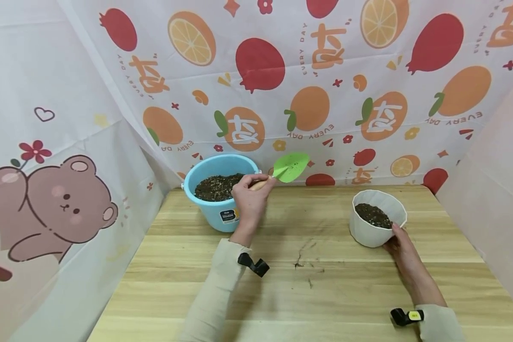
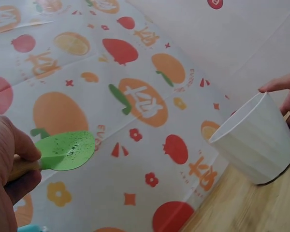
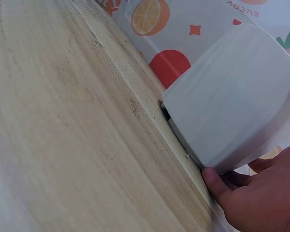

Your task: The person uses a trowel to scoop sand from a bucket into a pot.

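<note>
Wooden table (image 1: 325, 294) boxed in by fruit-print sheets (image 1: 325, 71)

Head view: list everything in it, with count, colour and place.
bucket: one, light blue, holding dark soil, table's far left.
trowel: one, green blade, wooden handle, raised beside the bucket.
pot: one, white, soil inside, table's right.
spilled soil: a few dark crumbs, table's middle.
table: one, pale wood.
backdrop: fruit-printed sheet behind, bear print at left.
left hand: grips the trowel handle.
right hand: holds the pot's near side.
</note>
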{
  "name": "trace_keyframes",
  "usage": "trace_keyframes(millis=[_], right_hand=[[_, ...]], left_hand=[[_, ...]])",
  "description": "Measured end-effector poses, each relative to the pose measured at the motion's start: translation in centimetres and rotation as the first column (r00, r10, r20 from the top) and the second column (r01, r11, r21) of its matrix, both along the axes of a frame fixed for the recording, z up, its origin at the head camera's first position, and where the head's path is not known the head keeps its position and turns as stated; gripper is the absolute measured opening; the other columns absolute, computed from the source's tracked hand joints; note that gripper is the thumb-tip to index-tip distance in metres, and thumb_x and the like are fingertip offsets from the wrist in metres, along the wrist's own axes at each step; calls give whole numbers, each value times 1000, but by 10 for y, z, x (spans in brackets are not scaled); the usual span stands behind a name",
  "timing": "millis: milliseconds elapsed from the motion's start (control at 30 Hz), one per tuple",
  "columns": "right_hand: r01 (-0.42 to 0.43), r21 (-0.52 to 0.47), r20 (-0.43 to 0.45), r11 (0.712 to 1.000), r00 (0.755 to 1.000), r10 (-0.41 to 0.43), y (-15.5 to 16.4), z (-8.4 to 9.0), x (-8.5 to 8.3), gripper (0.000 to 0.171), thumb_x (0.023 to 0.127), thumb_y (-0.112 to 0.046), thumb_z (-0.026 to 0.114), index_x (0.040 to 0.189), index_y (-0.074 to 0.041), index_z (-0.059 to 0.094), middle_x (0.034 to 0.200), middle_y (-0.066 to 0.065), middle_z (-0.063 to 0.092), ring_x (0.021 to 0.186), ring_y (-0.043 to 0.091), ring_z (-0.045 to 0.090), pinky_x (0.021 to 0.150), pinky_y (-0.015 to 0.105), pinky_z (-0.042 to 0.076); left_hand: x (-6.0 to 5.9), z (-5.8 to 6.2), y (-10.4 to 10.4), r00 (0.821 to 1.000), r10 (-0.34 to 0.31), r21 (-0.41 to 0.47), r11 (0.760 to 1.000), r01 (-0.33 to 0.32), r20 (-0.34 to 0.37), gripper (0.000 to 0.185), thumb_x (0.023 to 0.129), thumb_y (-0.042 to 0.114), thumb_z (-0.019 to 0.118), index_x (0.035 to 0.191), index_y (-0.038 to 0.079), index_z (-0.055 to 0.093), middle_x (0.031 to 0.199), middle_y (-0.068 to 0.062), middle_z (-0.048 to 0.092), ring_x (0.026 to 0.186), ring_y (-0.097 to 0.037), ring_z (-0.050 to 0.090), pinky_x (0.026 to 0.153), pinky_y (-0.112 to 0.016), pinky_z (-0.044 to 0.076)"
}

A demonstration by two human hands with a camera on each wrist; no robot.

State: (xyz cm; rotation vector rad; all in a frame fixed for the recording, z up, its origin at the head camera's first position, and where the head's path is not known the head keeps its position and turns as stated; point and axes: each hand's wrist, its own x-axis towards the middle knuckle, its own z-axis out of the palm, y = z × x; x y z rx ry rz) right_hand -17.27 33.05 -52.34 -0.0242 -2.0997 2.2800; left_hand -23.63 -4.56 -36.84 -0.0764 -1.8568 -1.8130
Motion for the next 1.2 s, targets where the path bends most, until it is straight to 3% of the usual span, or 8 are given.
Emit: trace_keyframes(millis=[267,567,733,967,1200], right_hand=[[-4,-2,1,1000,1000,4,1,1,2,34,109,-46,29,136,-28,40,116,-26,55,106,-9,51,91,15,44],[-3,1,-14,1000,1000,3,2,-1,0,37,110,-45,29,137,-24,41,116,-27,55,106,-9,50,89,15,46],[-3,2,-8,1000,1000,3,2,-1,0,37,110,-45,29,137,-23,40,116,-26,55,105,-9,51,89,15,46],[-5,32,11,999,1000,5,1,1,2,38,110,-47,27,139,-25,38,117,-26,52,107,-9,49,90,15,45],[-5,22,6,1000,1000,5,2,1,3,32,110,-46,28,134,-30,40,116,-26,52,106,-8,48,90,16,44]], left_hand=[[-10,-8,-22,997,70,-21,997,-71,-43,19,79,17,88,91,5,79,96,-15,75,80,-18,65,67,-18,52],[-11,-10,-37,994,90,7,996,-90,-54,14,78,17,88,87,10,80,90,-8,74,75,-14,67,64,-21,55],[-10,-11,-46,992,115,6,993,-115,-43,14,78,17,87,87,11,79,88,-5,74,76,-14,67,64,-22,56],[-7,-8,-58,990,137,6,991,-137,-32,16,79,17,87,90,8,79,93,-11,74,79,-17,66,65,-21,55],[-8,-7,-74,979,205,11,979,-205,-13,18,77,16,88,89,8,79,89,-6,74,76,-13,66,64,-20,55]])
